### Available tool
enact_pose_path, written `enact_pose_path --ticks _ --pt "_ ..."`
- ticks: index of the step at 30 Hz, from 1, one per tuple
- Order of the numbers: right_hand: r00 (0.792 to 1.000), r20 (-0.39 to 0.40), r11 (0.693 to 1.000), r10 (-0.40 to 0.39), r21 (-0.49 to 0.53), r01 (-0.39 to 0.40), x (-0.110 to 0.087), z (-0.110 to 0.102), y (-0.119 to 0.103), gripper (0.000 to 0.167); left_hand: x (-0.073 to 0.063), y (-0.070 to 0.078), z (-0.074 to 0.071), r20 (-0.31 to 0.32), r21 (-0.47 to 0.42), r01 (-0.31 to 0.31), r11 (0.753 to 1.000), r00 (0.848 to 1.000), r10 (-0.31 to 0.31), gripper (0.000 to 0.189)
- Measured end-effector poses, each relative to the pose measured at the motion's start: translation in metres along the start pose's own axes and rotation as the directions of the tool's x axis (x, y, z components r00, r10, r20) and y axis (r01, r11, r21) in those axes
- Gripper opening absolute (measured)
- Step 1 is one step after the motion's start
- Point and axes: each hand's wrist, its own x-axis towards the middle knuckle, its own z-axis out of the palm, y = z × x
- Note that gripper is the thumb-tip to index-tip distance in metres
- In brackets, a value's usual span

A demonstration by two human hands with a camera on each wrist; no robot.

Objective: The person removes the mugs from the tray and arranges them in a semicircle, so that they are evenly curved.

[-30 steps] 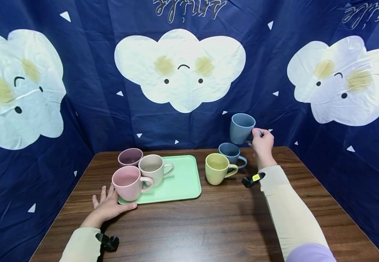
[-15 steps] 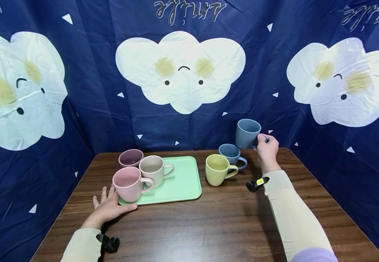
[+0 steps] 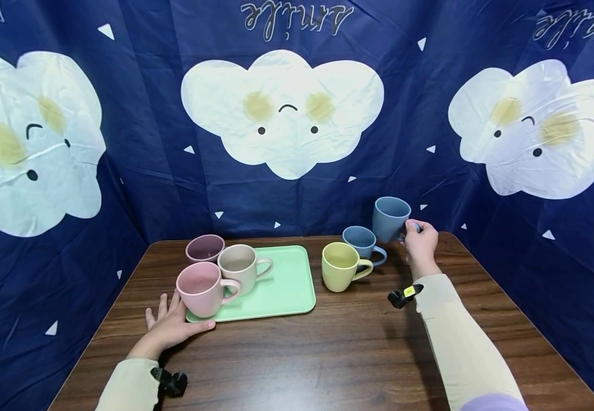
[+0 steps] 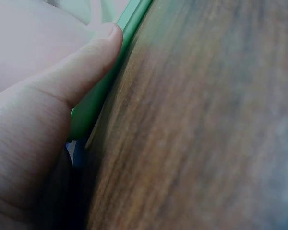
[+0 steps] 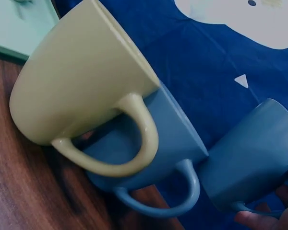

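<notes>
My right hand (image 3: 420,245) pinches the handle of a blue mug (image 3: 390,220), held upright at the table's back edge. Just left of it stands a second blue mug (image 3: 360,241), partly behind a yellow mug (image 3: 339,268). In the right wrist view the held mug (image 5: 254,153) overlaps the rim of the standing blue one. My left hand (image 3: 165,326) rests at the near left corner of a mint-green tray (image 3: 289,285), fingers spread, thumb (image 4: 93,62) straight along its edge. The left fingers lie beside a pink mug (image 3: 200,291), which stands on the tray.
Behind the pink mug stand a grey-beige mug (image 3: 239,268) on the tray and a purple mug (image 3: 204,249), partly hidden. A dark blue curtain (image 3: 286,205) with white clouds rises behind the brown wooden table (image 3: 286,365).
My right hand has carried the blue mug to the right and down toward the tabletop, beside the other blue mug. My left hand and the other mugs have kept their places.
</notes>
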Motion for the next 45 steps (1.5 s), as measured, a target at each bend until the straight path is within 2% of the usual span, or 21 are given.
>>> enact_pose_path --ticks 12,20,31,41,45 --pt "0.999 0.015 0.999 0.043 -0.009 -0.043 -0.001 -0.004 0.015 0.036 -0.001 0.0 0.001 -0.004 0.008 -0.003 1.0 1.0 0.003 0.131" --pt "0.999 0.021 0.999 0.036 0.021 -0.036 0.0 -0.006 0.028 0.034 -0.001 0.001 -0.001 0.007 0.006 0.002 1.0 1.0 -0.002 0.131" --pt "0.999 0.015 0.999 0.048 -0.006 -0.048 -0.002 -0.009 0.046 0.033 0.003 -0.004 0.004 -0.012 0.017 -0.001 1.0 1.0 0.002 0.131" --pt "0.998 0.004 0.998 0.062 0.026 -0.062 -0.005 -0.007 0.064 0.034 -0.007 0.013 -0.007 0.026 -0.019 0.007 1.0 1.0 -0.006 0.125" --pt "0.998 0.004 0.998 0.059 0.029 -0.059 -0.007 -0.007 0.068 0.033 -0.007 0.013 -0.008 0.027 -0.009 0.015 1.0 1.0 -0.015 0.126"
